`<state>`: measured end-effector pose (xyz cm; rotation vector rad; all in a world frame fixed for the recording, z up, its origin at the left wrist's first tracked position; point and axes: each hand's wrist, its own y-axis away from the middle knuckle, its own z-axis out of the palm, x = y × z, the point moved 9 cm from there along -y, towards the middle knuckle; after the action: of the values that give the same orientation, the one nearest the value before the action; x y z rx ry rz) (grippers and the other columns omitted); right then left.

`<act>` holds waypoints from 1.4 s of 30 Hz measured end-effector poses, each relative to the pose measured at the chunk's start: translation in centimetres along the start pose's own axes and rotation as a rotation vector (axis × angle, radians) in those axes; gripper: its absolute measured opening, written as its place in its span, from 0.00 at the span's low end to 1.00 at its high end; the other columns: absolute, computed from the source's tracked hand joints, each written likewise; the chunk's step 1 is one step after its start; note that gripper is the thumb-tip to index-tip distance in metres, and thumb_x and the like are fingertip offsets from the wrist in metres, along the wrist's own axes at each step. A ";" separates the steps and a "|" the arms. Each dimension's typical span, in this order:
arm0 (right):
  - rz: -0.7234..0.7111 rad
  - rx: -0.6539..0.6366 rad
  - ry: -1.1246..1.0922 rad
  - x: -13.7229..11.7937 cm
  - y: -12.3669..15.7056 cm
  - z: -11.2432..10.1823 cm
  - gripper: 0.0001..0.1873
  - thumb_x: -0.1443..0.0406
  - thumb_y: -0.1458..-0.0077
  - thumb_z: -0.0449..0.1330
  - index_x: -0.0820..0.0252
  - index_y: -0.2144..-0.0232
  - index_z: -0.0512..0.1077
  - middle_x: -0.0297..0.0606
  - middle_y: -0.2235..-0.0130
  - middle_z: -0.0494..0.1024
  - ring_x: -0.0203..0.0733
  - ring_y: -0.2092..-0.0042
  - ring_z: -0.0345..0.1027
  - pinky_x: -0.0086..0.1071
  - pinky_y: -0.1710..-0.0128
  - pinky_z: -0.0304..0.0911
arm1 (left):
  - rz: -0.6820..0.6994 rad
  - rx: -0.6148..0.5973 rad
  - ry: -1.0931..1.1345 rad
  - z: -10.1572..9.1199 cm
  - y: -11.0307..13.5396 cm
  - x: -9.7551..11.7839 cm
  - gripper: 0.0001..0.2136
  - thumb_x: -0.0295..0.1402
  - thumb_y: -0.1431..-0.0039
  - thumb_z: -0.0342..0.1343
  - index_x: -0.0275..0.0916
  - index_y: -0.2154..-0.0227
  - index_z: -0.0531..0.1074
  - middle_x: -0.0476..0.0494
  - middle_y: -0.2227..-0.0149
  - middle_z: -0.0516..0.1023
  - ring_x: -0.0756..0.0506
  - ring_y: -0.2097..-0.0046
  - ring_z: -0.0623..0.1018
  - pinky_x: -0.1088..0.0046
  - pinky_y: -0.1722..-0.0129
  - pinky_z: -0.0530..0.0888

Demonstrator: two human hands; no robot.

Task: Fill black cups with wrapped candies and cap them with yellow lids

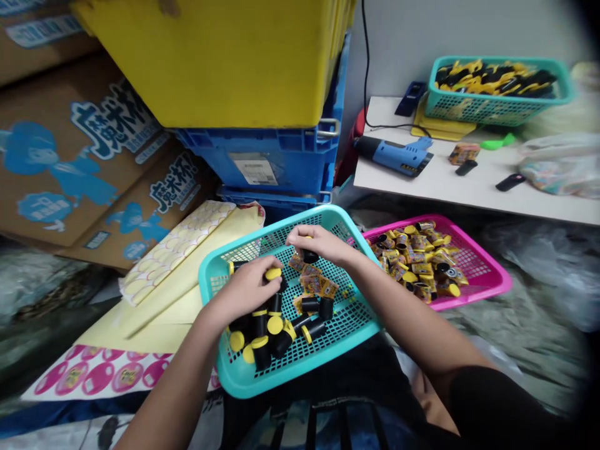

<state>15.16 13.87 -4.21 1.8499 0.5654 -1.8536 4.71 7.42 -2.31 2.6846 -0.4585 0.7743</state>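
On my feed, the teal basket has my left grip at ten o'clock, closed on a capped jar; loose jars lie at seven, packets near centre. My right grip, at one, pinches a black jar; the pink basket sits outside, past two.

We count three baskets: the near teal basket, the far teal basket and the pink basket. We have two hands in view, left hand and right hand, with one tub at each. The near teal basket has more than ten other tubs and several wrappers, overlapping too much for us to number exactly; the other two baskets hold too many pieces to count. Elsewhere we see one heat gun, two black pieces, one yellow crate, at least two blue crates and at least three cartons.
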 end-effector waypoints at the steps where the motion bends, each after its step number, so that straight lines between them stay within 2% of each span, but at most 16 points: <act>1: -0.008 0.038 0.006 -0.1 0.0 -0.4 0.17 0.52 0.48 0.59 0.61 0.70 0.70 0.29 0.78 0.68 0.32 0.75 0.60 0.28 0.73 0.55 | 0.040 -0.011 -0.024 -0.2 -0.4 0.4 0.12 0.36 0.44 0.50 0.41 0.59 0.73 0.42 0.61 0.79 0.43 0.64 0.77 0.66 0.62 0.72; 4: -0.020 0.146 0.000 -0.1 0.0 -1.7 0.19 0.51 0.47 0.57 0.62 0.69 0.70 0.29 0.78 0.67 0.32 0.75 0.58 0.28 0.74 0.54 | 0.129 -0.055 -0.058 -0.1 -1.1 1.0 0.15 0.38 0.45 0.54 0.43 0.56 0.74 0.41 0.54 0.78 0.39 0.54 0.76 0.63 0.53 0.69; 6: -0.014 0.184 -0.009 0.2 0.2 -2.2 0.20 0.50 0.46 0.55 0.62 0.69 0.71 0.30 0.77 0.67 0.32 0.75 0.57 0.28 0.74 0.52 | 0.116 0.004 -0.106 -1.0 -1.1 0.3 0.15 0.39 0.45 0.54 0.44 0.56 0.75 0.42 0.54 0.78 0.38 0.52 0.75 0.61 0.51 0.68; 9: -0.009 0.211 -0.003 0.7 0.5 -2.6 0.20 0.50 0.45 0.54 0.61 0.68 0.71 0.31 0.75 0.68 0.33 0.75 0.57 0.28 0.75 0.51 | 0.037 0.090 -0.293 -2.2 -0.4 -1.4 0.11 0.37 0.45 0.55 0.42 0.61 0.76 0.40 0.58 0.78 0.37 0.52 0.72 0.59 0.52 0.68; 13: -0.007 0.179 0.020 0.8 0.3 -2.2 0.21 0.49 0.45 0.54 0.62 0.70 0.71 0.31 0.76 0.67 0.33 0.74 0.57 0.28 0.74 0.51 | -0.036 0.050 -0.430 -1.1 0.3 -3.6 0.16 0.38 0.49 0.59 0.40 0.57 0.75 0.38 0.59 0.75 0.35 0.52 0.70 0.59 0.54 0.69; 16: -0.001 0.167 0.003 0.4 0.3 -1.9 0.22 0.48 0.45 0.54 0.62 0.68 0.72 0.31 0.76 0.66 0.33 0.75 0.56 0.28 0.74 0.51 | -0.019 0.039 -0.403 -0.2 0.3 -3.9 0.13 0.36 0.48 0.58 0.40 0.59 0.75 0.38 0.60 0.75 0.36 0.52 0.70 0.59 0.52 0.67; 19: 0.002 0.187 -0.012 -0.6 0.8 -1.9 0.22 0.48 0.46 0.54 0.61 0.67 0.72 0.31 0.75 0.66 0.33 0.74 0.57 0.28 0.75 0.51 | -0.026 0.067 -0.222 -0.8 0.1 -2.9 0.13 0.38 0.44 0.55 0.39 0.58 0.73 0.39 0.58 0.77 0.38 0.53 0.73 0.59 0.52 0.68; 22: -0.010 0.190 0.087 -2.4 1.1 -1.8 0.21 0.48 0.47 0.54 0.61 0.71 0.70 0.32 0.76 0.67 0.35 0.74 0.59 0.29 0.75 0.53 | 0.036 0.157 0.036 -3.0 -0.7 -0.1 0.16 0.39 0.41 0.52 0.42 0.51 0.69 0.40 0.51 0.75 0.40 0.50 0.73 0.59 0.49 0.68; 24: -0.006 0.199 0.276 -4.2 0.8 -1.7 0.19 0.50 0.47 0.55 0.60 0.73 0.69 0.33 0.78 0.68 0.36 0.75 0.60 0.30 0.74 0.53 | 0.110 0.238 0.141 -4.6 -1.8 1.8 0.18 0.38 0.41 0.51 0.45 0.48 0.67 0.41 0.49 0.72 0.41 0.48 0.71 0.61 0.48 0.68; 26: 0.006 0.269 0.552 -6.2 0.3 -2.1 0.17 0.52 0.46 0.55 0.59 0.72 0.70 0.35 0.78 0.70 0.39 0.75 0.62 0.31 0.74 0.52 | 0.098 0.227 0.264 -5.2 -3.5 2.3 0.17 0.34 0.41 0.48 0.44 0.49 0.67 0.41 0.52 0.72 0.43 0.55 0.74 0.66 0.58 0.73; 28: 0.010 0.378 0.819 -8.2 -0.1 -2.7 0.15 0.53 0.46 0.55 0.58 0.71 0.72 0.39 0.76 0.73 0.43 0.73 0.64 0.32 0.73 0.51 | 0.031 0.195 0.392 -5.2 -5.3 1.9 0.14 0.32 0.41 0.45 0.42 0.53 0.66 0.44 0.61 0.72 0.46 0.65 0.74 0.72 0.69 0.73; 31: -0.016 0.465 0.981 -9.1 -0.5 -3.0 0.17 0.53 0.43 0.52 0.56 0.64 0.73 0.42 0.72 0.77 0.47 0.70 0.69 0.33 0.73 0.52 | 0.025 0.240 0.515 -5.6 -6.6 1.4 0.11 0.35 0.41 0.47 0.41 0.56 0.62 0.51 0.70 0.68 0.50 0.72 0.70 0.75 0.74 0.70; 33: -0.055 0.418 0.943 -8.2 -0.7 -2.9 0.18 0.53 0.40 0.48 0.54 0.58 0.72 0.41 0.69 0.78 0.47 0.69 0.71 0.33 0.72 0.54 | 0.065 0.241 0.587 -5.6 -6.8 1.3 0.11 0.37 0.43 0.51 0.41 0.59 0.62 0.53 0.73 0.65 0.52 0.75 0.69 0.77 0.75 0.68; 36: -0.128 0.262 0.835 -6.2 -0.9 -2.5 0.20 0.52 0.39 0.46 0.52 0.55 0.71 0.37 0.66 0.80 0.45 0.67 0.72 0.32 0.70 0.58 | 0.091 0.190 0.726 -4.9 -7.0 0.5 0.11 0.40 0.44 0.53 0.40 0.63 0.64 0.55 0.77 0.63 0.52 0.77 0.67 0.79 0.79 0.65; 39: -0.202 0.181 0.772 -5.3 -1.5 -2.4 0.19 0.53 0.39 0.47 0.53 0.58 0.73 0.36 0.65 0.80 0.43 0.66 0.72 0.32 0.68 0.61 | 0.072 0.231 0.864 -4.7 -7.8 -1.2 0.13 0.43 0.44 0.51 0.39 0.64 0.66 0.55 0.80 0.62 0.53 0.80 0.64 0.80 0.82 0.60; 42: -0.278 0.200 0.792 -5.4 -2.6 -2.6 0.19 0.55 0.38 0.47 0.57 0.63 0.74 0.38 0.65 0.79 0.42 0.64 0.72 0.32 0.64 0.61 | 0.016 0.287 0.937 -4.5 -9.2 -3.2 0.15 0.45 0.44 0.48 0.38 0.66 0.67 0.56 0.82 0.60 0.54 0.82 0.61 0.80 0.84 0.57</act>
<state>15.70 17.66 1.07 2.7599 0.9585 -1.2935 3.63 18.09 -2.35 2.1727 -0.1253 2.0469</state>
